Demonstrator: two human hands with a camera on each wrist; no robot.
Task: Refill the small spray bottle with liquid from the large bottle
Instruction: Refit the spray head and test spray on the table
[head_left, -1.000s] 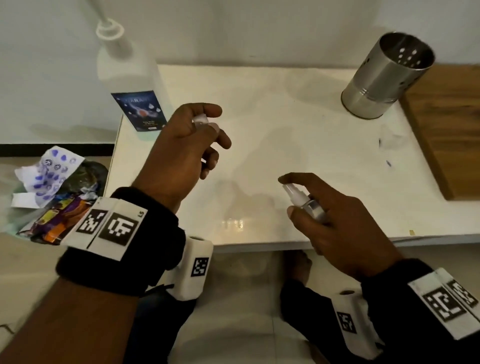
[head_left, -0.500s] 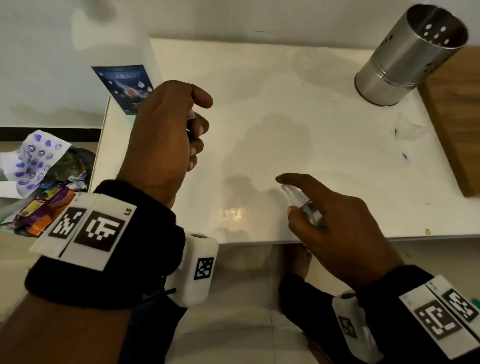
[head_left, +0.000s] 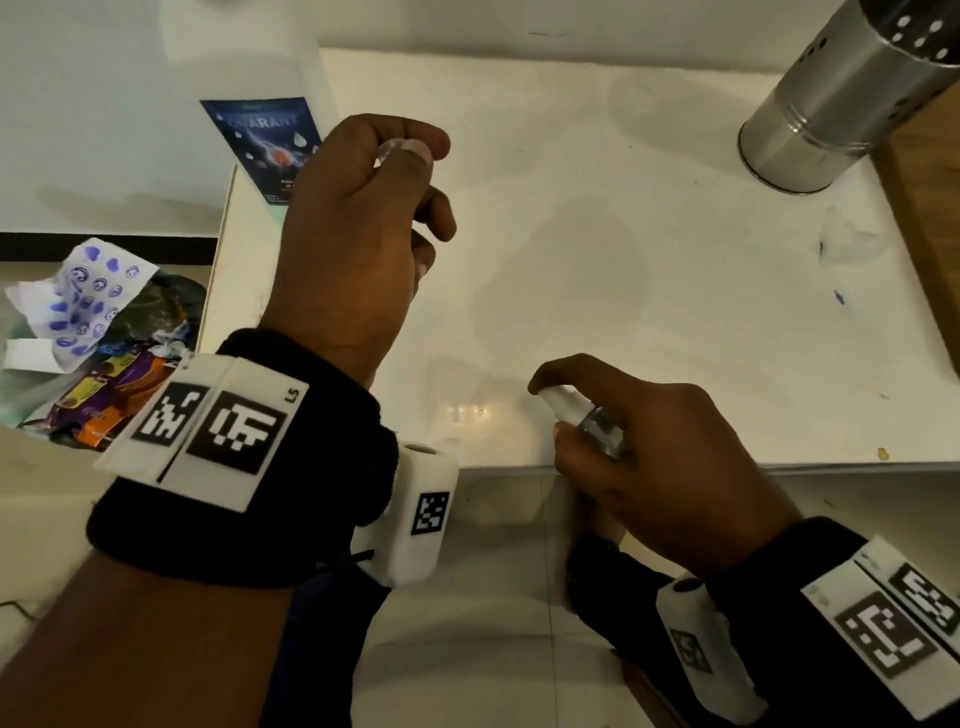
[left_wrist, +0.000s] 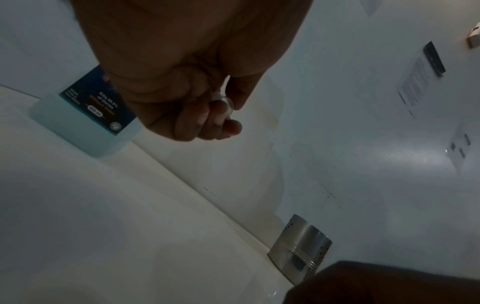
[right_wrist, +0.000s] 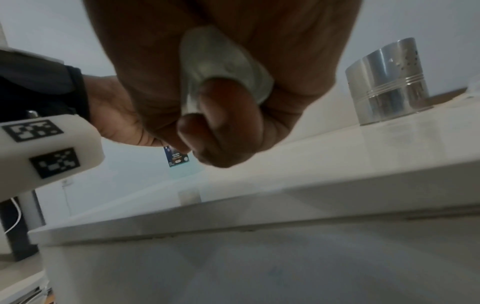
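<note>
The large translucent bottle (head_left: 260, 140) with a blue label stands at the table's back left corner; it also shows in the left wrist view (left_wrist: 96, 102). Just to its right my left hand (head_left: 363, 218) hovers above the table and pinches a small clear cap (head_left: 389, 151) (left_wrist: 224, 102) between thumb and fingertips. At the front edge my right hand (head_left: 649, 457) grips the small clear spray bottle (head_left: 587, 415), index finger arched over its white nozzle. Its round base (right_wrist: 221, 67) shows in the right wrist view; the palm hides its body.
A perforated steel cylinder (head_left: 841, 104) stands at the back right of the white table (head_left: 623, 260), beside a wooden board (head_left: 930, 208). A bin of wrappers (head_left: 93, 338) sits on the floor to the left. A wall runs close behind.
My left hand has kept the cap, turning a little so it shows at the fingertips again. The right hand with the spray bottle has stayed by the front edge.
</note>
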